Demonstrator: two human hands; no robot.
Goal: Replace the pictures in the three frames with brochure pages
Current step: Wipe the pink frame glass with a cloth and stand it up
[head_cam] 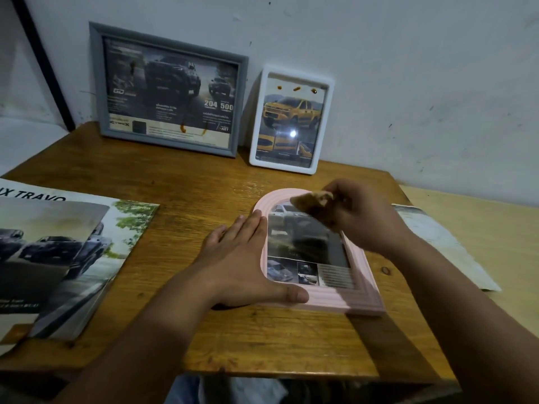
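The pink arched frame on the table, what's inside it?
A brochure page with truck photos fills the pink arched frame. The right hand, gripping a brownish wad, hides its top.

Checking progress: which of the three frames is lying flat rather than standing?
The pink arched frame, flat on the table under both hands. The grey frame and white frame stand against the wall.

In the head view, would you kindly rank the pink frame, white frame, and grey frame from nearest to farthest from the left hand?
1. pink frame: touching the left hand.
2. white frame: upright at the wall, behind.
3. grey frame: upright at the wall, back left; close to the white frame's distance.
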